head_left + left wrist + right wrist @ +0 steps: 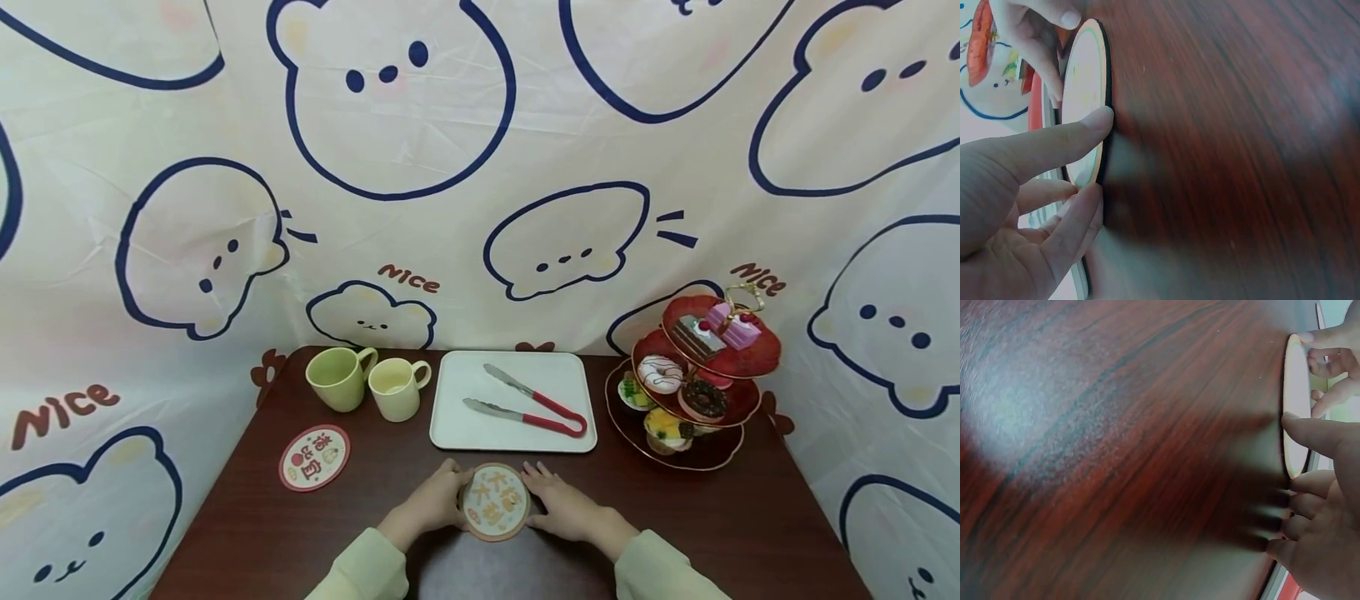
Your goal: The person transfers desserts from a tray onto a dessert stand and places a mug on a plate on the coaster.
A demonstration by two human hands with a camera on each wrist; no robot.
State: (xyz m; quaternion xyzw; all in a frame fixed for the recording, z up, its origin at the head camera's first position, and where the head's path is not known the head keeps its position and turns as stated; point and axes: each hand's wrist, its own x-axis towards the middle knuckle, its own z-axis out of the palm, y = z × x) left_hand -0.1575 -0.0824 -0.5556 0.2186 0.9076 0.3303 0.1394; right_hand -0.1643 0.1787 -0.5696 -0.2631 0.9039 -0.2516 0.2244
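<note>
A round coaster (pixel 495 502) with yellow characters and a tan rim lies on the table between both hands. My left hand (pixel 437 498) holds its left edge, thumb at the near side and fingers farther round. In the left wrist view the left thumb (pixel 1079 134) lies over the rim and a fingertip meets the edge lower down. Along the right edge, my right hand (pixel 572 504) touches the coaster with its thumb, the fingers extended and spread. In the right wrist view, the coaster (pixel 1296 394) appears edge-on, its underside dark, with the right thumb (pixel 1313 431) against it.
Behind stands a white tray (pixel 453 417) with red-handled tongs (pixel 551 423). Two mugs, a green mug (pixel 339 382) and a cream mug (pixel 395 392), and a red-rimmed coaster (pixel 315 458) are at left. A tiered dessert stand (pixel 720 458) holds several cakes and doughnuts at right.
</note>
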